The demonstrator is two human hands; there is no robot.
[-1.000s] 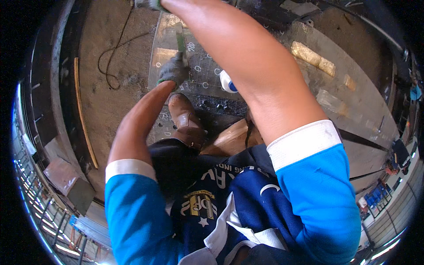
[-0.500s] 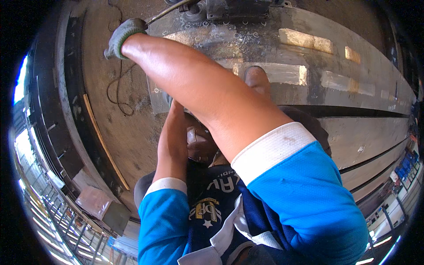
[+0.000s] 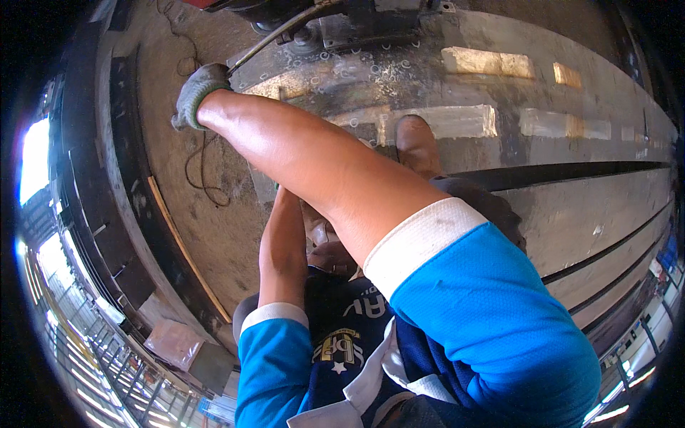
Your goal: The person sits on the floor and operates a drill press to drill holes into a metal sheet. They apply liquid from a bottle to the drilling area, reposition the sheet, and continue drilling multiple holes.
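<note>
My right arm reaches across to the far left. Its hand (image 3: 203,95), in a grey knit glove with a green cuff, is closed around the end of a metal lever (image 3: 275,41). That lever slants up to a dark machine (image 3: 367,25) at the far edge of the view. Beneath the machine lies a grey steel plate (image 3: 457,85) with chalk rings and pale painted patches. My left forearm (image 3: 280,246) passes under the right one. Only a trace of green cuff shows there; the left hand and its fingers are hidden.
My brown boot (image 3: 417,143) rests on the plate. A dark cable (image 3: 207,178) curls over the brown ground at the left, near a thin wooden strip (image 3: 187,246). Long dark steel beams (image 3: 121,157) run along the left side. A dark gap (image 3: 564,175) crosses at the right.
My right hand has come slightly nearer to me, with the lever tilting along with it. The view has shifted, showing more of the machine. My left hand stays hidden.
</note>
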